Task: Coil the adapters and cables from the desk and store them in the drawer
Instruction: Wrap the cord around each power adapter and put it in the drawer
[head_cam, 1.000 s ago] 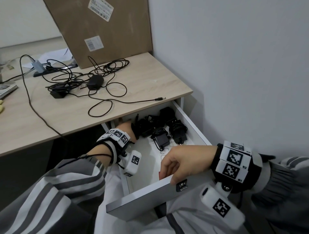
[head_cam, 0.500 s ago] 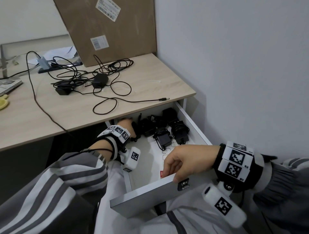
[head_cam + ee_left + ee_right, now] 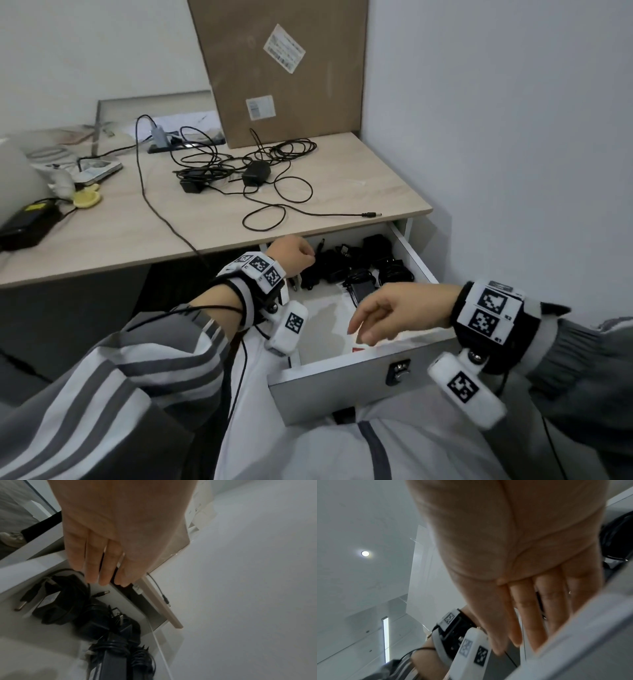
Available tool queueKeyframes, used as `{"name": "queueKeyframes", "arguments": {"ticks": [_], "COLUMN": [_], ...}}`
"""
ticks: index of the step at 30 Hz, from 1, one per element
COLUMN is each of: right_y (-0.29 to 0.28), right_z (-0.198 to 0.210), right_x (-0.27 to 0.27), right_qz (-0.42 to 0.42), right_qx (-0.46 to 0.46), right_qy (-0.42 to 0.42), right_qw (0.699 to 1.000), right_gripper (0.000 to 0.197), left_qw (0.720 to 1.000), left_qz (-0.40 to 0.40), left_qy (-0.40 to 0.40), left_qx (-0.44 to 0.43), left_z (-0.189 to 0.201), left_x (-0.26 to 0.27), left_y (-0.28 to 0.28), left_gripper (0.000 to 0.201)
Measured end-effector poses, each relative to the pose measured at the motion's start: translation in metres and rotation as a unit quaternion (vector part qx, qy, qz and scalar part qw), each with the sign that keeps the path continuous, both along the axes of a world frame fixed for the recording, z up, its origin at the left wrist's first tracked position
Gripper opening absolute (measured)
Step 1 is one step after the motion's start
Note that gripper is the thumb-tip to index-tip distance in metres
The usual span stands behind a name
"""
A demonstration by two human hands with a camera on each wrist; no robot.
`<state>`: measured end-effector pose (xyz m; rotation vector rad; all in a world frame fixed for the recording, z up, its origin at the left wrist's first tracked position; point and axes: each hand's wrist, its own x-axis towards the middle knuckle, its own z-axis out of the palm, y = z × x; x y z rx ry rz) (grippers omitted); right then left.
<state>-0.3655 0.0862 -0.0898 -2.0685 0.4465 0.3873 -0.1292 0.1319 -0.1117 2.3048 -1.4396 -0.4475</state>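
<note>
Both hands hang relaxed and hold nothing: the left hand over the back of the open drawer, just beside coiled adapters; the right hand above its front. Beyond them, uncoiled cables lie on the bench.

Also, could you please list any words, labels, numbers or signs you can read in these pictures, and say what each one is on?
No text can be read in any view.
Cardboard box: two white printed labels, too blurred to read.
Wrist bands on left hand and right hand: black and white square code markers, plus tiny characters too small to read.
Adapters in the drawer: a pale rating label shows in the left wrist view, blurred.
Black device at the desk's left edge: yellow sticker, unreadable.
</note>
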Motion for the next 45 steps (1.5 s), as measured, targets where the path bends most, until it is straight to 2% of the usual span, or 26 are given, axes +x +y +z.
{"name": "queueKeyframes", "arguments": {"ticks": [5,8,12,16,20,29,31,34,35,37,38,40,43,45], "right_y": [-0.019,-0.036,-0.064,-0.089,-0.105,-0.138,-0.141,-0.144,-0.143,-0.142,-0.140,-0.137,-0.127,-0.118], "right_z": [0.042,0.055,0.061,0.070,0.074,0.070,0.069,0.066,0.065,0.065,0.065,0.067,0.075,0.081], "right_x": [0.028,0.059,0.105,0.145,0.171,0.169,0.163,0.156,0.154,0.151,0.150,0.149,0.150,0.151], "right_qz": [-0.108,-0.164,-0.194,-0.192,-0.231,-0.265,-0.266,-0.260,-0.255,-0.244,-0.243,-0.250,-0.299,-0.329], "right_qx": [-0.041,-0.074,-0.107,-0.139,-0.116,-0.053,-0.047,-0.044,-0.043,-0.038,-0.035,-0.033,-0.031,-0.036], "right_qy": [-0.100,-0.144,-0.154,-0.141,-0.186,-0.223,-0.223,-0.221,-0.220,-0.218,-0.222,-0.249,-0.331,-0.380], "right_qw": [0.988,0.973,0.963,0.961,0.948,0.937,0.937,0.939,0.941,0.944,0.944,0.935,0.895,0.864], "right_gripper": [0.017,0.014,0.010,0.019,0.020,0.013,0.012,0.012,0.013,0.015,0.015,0.016,0.019,0.021], "left_qw": [0.993,0.980,0.970,0.966,0.963,0.966,0.968,0.978,0.977,0.969,0.958,0.935,0.879,0.856], "left_qz": [0.016,0.052,0.109,0.159,0.207,0.257,0.244,0.176,0.181,0.242,0.283,0.308,0.266,0.218], "left_qy": [0.036,0.088,0.084,0.058,0.032,0.000,-0.022,-0.103,-0.110,-0.052,-0.008,0.054,0.180,0.268], "left_qx": [-0.109,-0.172,-0.201,-0.194,-0.168,0.027,0.050,0.042,0.038,-0.001,-0.049,-0.166,-0.354,-0.385], "left_z": [0.032,0.041,0.044,0.047,0.056,0.057,0.051,0.046,0.046,0.053,0.057,0.077,0.120,0.145], "left_x": [0.015,0.033,0.063,0.102,0.137,0.194,0.197,0.200,0.202,0.208,0.211,0.207,0.183,0.161], "left_y": [0.008,0.006,0.001,-0.014,-0.045,-0.137,-0.149,-0.159,-0.159,-0.154,-0.151,-0.140,-0.116,-0.098], "left_gripper": [0.017,0.015,0.016,0.018,0.030,0.072,0.064,0.020,0.017,0.032,0.040,0.044,0.033,0.029]}}
